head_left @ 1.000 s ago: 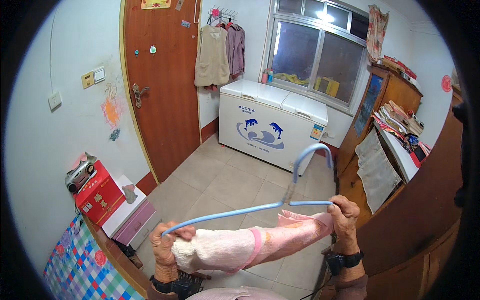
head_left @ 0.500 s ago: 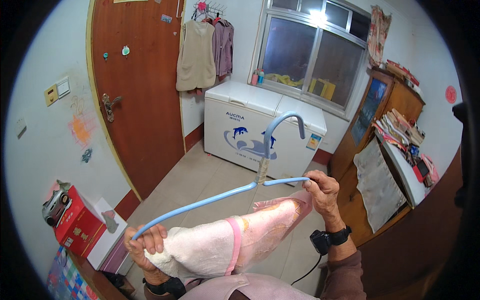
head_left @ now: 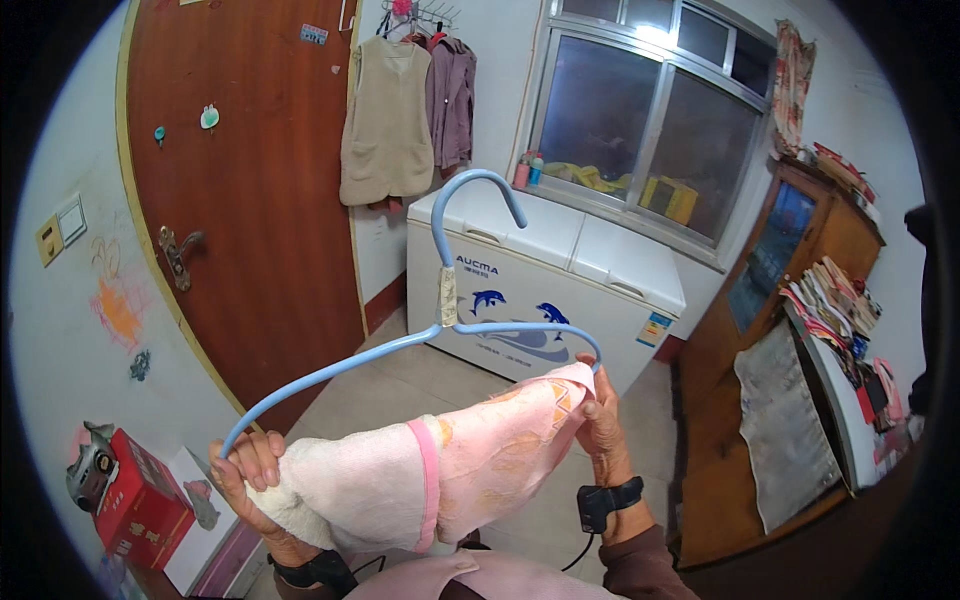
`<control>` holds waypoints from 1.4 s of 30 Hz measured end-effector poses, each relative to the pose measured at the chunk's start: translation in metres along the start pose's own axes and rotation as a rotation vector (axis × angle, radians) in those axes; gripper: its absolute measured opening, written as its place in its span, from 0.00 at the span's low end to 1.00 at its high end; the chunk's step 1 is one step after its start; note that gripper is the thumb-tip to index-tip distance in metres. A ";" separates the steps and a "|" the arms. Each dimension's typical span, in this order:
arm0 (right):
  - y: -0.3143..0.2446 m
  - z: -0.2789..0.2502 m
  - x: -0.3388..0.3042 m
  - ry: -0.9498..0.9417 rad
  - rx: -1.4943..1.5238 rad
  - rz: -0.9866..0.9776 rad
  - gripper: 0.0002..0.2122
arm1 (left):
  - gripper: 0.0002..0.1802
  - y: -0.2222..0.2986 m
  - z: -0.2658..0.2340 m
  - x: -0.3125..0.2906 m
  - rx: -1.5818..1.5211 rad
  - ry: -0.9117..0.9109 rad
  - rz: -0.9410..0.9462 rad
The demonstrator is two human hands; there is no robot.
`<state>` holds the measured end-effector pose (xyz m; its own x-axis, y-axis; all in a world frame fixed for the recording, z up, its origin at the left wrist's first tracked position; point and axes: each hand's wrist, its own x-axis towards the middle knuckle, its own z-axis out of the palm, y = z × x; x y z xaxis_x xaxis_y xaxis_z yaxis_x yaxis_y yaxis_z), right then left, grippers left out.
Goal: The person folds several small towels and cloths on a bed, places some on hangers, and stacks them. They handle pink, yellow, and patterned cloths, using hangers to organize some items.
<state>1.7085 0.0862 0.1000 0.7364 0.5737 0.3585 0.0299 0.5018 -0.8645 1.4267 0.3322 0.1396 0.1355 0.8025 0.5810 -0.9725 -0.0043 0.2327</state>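
Clutching a blue hanger (head_left: 510,327) and pink towel (head_left: 500,450), curled hands (head_left: 255,470) (head_left: 603,425) face a white freezer (head_left: 560,285) across floor tiles (head_left: 375,395).

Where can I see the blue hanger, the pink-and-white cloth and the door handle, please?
Blue hanger (head_left: 448,298): head view, on its wrapped neck.
Pink-and-white cloth (head_left: 430,475): head view, on its pink band.
Door handle (head_left: 174,258): head view, on its plate.

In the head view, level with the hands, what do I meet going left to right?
Red box → left hand → towel → right hand → white cloth.
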 end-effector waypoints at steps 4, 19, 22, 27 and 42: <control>0.032 -0.004 0.071 0.028 0.177 -0.045 0.31 | 0.16 -0.051 0.009 0.043 0.060 -0.017 0.024; 0.102 0.049 0.350 -0.034 -0.525 -0.256 0.20 | 0.16 -0.146 -0.035 0.202 0.404 -0.136 0.168; 0.105 0.077 0.406 -0.091 -0.397 -0.236 0.19 | 0.16 -0.159 -0.053 0.245 0.690 0.109 0.231; 0.096 0.123 0.497 -0.115 -0.291 -0.286 0.19 | 0.15 -0.182 -0.074 0.338 0.762 -0.125 0.222; 0.100 0.148 0.743 -0.065 -0.286 -0.412 0.15 | 0.16 -0.323 -0.062 0.536 0.729 -0.342 0.304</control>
<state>2.1587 0.6583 0.3325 0.5812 0.4086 0.7038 0.5002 0.5028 -0.7050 1.8015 0.8004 0.3273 0.0520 0.4810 0.8752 -0.6276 -0.6660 0.4033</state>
